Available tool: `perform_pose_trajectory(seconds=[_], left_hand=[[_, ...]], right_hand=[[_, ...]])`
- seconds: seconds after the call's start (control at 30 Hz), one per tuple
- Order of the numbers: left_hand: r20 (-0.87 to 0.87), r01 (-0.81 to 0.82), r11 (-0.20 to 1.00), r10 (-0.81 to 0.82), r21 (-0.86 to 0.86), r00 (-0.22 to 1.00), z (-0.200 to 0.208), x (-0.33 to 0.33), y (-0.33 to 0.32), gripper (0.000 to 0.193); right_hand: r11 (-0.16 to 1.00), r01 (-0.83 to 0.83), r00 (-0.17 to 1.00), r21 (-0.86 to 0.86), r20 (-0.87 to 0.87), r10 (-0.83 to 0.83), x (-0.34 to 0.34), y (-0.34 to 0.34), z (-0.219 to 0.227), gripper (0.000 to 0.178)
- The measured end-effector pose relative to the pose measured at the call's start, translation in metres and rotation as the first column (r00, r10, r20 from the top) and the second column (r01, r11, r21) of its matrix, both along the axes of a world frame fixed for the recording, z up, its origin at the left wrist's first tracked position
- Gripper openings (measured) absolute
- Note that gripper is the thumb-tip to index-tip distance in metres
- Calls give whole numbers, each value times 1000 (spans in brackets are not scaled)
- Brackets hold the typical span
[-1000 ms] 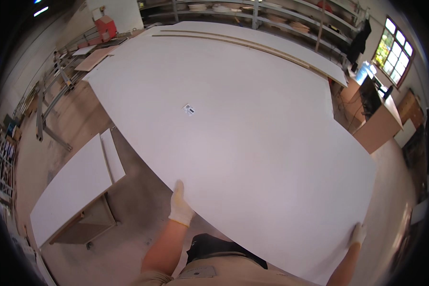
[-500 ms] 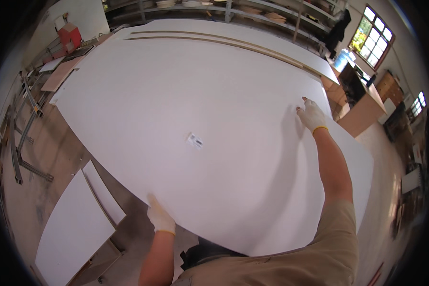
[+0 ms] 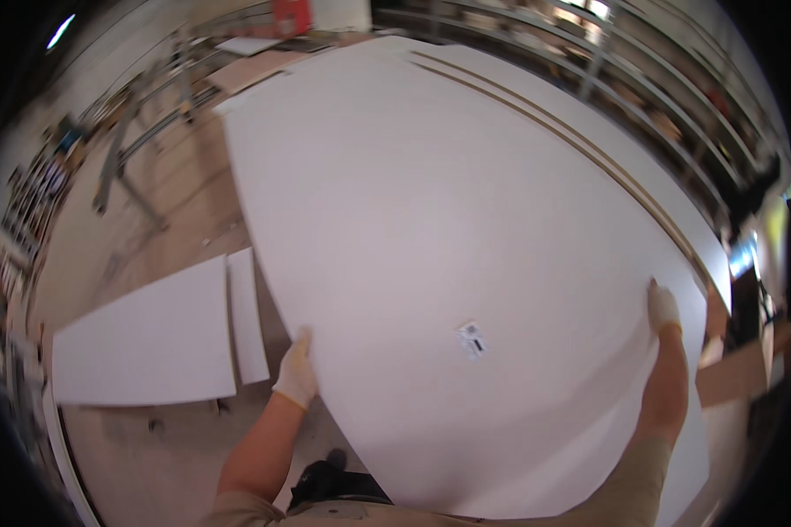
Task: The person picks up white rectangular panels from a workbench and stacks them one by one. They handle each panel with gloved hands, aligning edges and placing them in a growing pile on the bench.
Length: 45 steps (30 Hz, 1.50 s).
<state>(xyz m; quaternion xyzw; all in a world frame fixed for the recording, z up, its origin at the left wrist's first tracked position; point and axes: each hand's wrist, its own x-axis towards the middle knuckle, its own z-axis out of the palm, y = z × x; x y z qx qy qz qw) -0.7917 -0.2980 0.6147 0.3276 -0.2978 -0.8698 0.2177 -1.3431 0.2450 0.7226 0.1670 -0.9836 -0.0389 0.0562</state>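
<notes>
A large white board (image 3: 466,202) spreads out in front of me, with a small printed label (image 3: 471,339) on its face. My left hand (image 3: 297,373), in a pale glove, is closed on the board's left edge; the thumb lies on top and the other fingers are hidden. Far over to the right, my right hand (image 3: 664,307), gloved too, is by the board's surface with its fingers stretched forward. Blur hides whether those fingers press on it.
Two narrow brown strips (image 3: 580,145) run along the far side. Smaller white panels (image 3: 145,338) stand low at the left, beyond them a metal frame (image 3: 132,145). Shelving (image 3: 598,61) lines the back. A brown box-like piece (image 3: 734,378) is at the right.
My view has swung to the left, so the board and label appear turned and shifted right. My left hand still holds the edge; my right hand remains at the far right of the board.
</notes>
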Motion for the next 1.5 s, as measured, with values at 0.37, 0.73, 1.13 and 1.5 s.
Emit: perform_pose_trajectory(seconds=[0.37, 0.73, 1.13, 1.5], left_hand=[[20, -126, 970, 124, 209, 992, 5, 87, 39, 53], [-225, -88, 938, 171, 336, 959, -23, 252, 43, 53], [-365, -228, 944, 304, 237, 880, 48, 394, 76, 58], [-162, -637, 742, 669, 211, 725, 97, 445, 159, 58]], right_hand=[[927, 242, 970, -287, 46, -239, 115, -15, 22, 76], [991, -71, 948, 114, -300, 102, 214, -9, 95, 61], [903, -278, 946, -327, -259, 197, 281, -116, 268, 76], [780, -598, 796, -187, -254, 550, 269, -335, 303, 72]])
